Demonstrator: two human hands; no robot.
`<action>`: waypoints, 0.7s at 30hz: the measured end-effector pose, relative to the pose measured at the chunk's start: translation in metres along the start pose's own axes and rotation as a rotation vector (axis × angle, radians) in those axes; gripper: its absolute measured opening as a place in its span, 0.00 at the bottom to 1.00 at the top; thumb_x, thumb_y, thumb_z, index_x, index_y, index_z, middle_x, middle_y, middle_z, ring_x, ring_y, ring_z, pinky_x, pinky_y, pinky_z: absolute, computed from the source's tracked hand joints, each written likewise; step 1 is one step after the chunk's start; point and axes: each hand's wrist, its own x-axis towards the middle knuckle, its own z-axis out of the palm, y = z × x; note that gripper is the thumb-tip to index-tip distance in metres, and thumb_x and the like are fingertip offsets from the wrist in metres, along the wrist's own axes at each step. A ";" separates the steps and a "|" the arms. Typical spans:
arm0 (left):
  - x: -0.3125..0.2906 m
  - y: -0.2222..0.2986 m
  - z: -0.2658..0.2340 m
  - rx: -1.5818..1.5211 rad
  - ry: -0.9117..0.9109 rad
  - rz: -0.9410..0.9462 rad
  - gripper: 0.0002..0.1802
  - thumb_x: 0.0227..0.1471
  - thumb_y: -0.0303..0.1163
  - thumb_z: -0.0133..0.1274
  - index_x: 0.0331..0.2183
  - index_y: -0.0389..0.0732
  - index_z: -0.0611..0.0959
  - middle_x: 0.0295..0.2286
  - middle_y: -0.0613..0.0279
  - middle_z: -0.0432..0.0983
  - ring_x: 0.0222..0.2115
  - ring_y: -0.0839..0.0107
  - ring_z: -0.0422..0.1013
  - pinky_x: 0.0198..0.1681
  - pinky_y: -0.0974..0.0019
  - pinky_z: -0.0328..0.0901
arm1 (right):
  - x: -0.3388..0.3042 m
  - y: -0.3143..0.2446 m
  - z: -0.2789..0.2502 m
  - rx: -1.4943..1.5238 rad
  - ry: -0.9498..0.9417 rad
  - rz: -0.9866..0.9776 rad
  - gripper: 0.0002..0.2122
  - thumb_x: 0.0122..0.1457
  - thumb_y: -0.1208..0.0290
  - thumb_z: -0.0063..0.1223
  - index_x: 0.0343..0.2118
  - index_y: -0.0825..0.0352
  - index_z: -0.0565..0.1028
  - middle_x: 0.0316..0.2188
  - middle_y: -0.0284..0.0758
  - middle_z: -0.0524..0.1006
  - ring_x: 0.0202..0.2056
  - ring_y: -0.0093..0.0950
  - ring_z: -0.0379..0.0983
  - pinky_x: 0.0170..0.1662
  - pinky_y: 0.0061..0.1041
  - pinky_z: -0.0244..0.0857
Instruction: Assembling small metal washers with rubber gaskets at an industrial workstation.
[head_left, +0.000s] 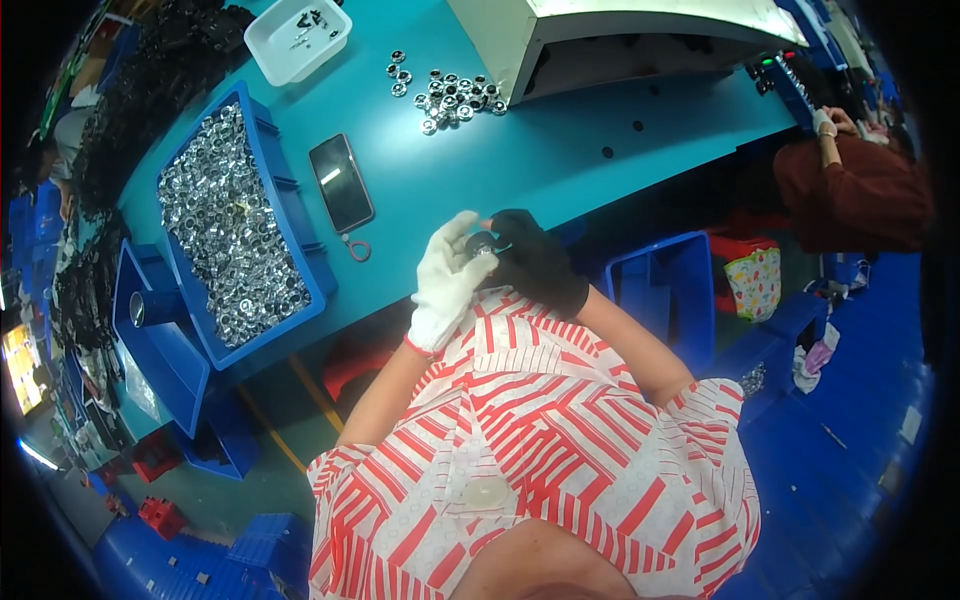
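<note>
Close to my body, at the table's front edge, both hands meet around a small round black-and-silver part. My left hand, in a white glove, pinches this part between thumb and fingers. From the other side comes my right hand, in a black glove, with its fingers curled up against the part. A thin teal sliver shows by the right fingertips; what it belongs to is too small to tell. The right glove hides the rest of that grip.
Left on the teal table are a blue bin of shiny round parts, a phone and red-handled scissors. Farther back lie loose round parts, a white tray and a metal housing. A co-worker sits right.
</note>
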 end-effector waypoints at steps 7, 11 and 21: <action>-0.002 -0.006 -0.007 0.555 -0.027 0.294 0.24 0.45 0.22 0.54 0.47 0.33 0.71 0.37 0.50 0.73 0.35 0.63 0.73 0.39 0.66 0.68 | 0.000 0.009 0.000 -0.158 -0.064 -0.010 0.15 0.50 0.69 0.56 0.41 0.63 0.69 0.36 0.39 0.74 0.33 0.40 0.73 0.34 0.34 0.69; -0.008 0.001 -0.008 0.801 -0.058 0.457 0.17 0.44 0.21 0.55 0.40 0.35 0.74 0.31 0.49 0.76 0.31 0.62 0.75 0.34 0.66 0.69 | -0.003 0.006 -0.003 -0.174 -0.156 -0.022 0.11 0.52 0.62 0.53 0.36 0.61 0.72 0.33 0.40 0.74 0.32 0.40 0.73 0.34 0.36 0.67; -0.006 0.005 -0.010 0.789 -0.068 0.210 0.17 0.50 0.30 0.51 0.43 0.33 0.73 0.37 0.50 0.77 0.36 0.60 0.75 0.40 0.63 0.68 | 0.001 -0.003 -0.001 -0.173 -0.269 0.096 0.13 0.53 0.63 0.52 0.39 0.64 0.71 0.35 0.43 0.74 0.36 0.41 0.73 0.38 0.36 0.67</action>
